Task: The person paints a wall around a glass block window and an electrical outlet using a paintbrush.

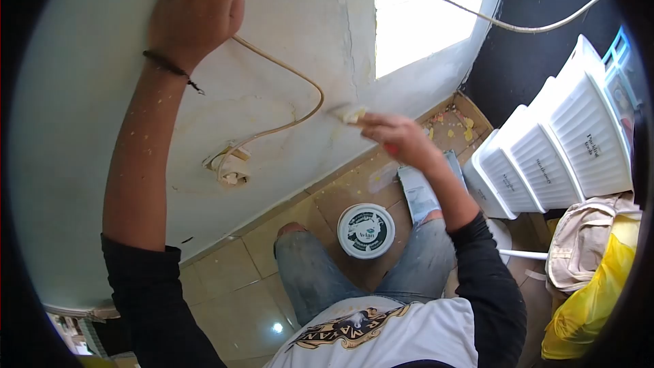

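My left hand (pixel 196 10) lies flat against the white wall (pixel 286 13) at the upper left, its fingertips cut off by the frame edge. A loose cable (pixel 310 82) passes close to its heel and curves down to a wall box (pixel 235 172). In my right hand (pixel 402 140), a putty knife (pixel 351 116) is gripped, with a bit of red showing near the palm. Pale filler shows on its blade, which is at the wall below a crack (pixel 351 44). Motion blurs the blade and fingers a little.
A lidded white bucket (pixel 366 232) stands between my knees. Beside it is a putty-smeared flat tray (pixel 419 191). Flakes (pixel 469 129) litter the floor corner. On the right are stacked white baskets (pixel 545 163), a beige bag (pixel 579 249) and a yellow bag (pixel 599 293).
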